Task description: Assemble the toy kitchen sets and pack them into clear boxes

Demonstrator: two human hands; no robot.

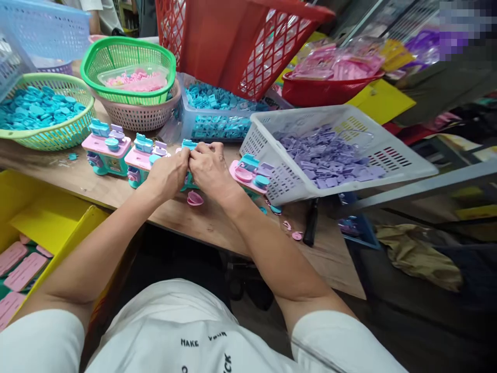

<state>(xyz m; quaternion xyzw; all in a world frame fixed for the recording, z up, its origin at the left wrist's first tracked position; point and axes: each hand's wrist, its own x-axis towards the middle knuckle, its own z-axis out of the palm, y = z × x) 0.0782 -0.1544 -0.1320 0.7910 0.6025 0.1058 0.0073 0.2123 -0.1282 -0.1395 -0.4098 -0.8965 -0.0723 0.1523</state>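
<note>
Both my hands meet over a toy kitchen counter in pink and teal, which they mostly cover. My left hand has its fingers curled against the toy's left side. My right hand is bent over the top, fingers closed; whether a small part sits between them is hidden. To the left stand two similar toy kitchens, with blue, lilac and pink pieces on top. Another toy kitchen stands right of my hands, a pink basin on it. A loose pink basin lies just below my hands.
A white crate of lilac parts stands at the right, beneath a tilted red basket. Behind are a clear bin of blue parts and a green basket. A black-handled tool lies near the table's right edge.
</note>
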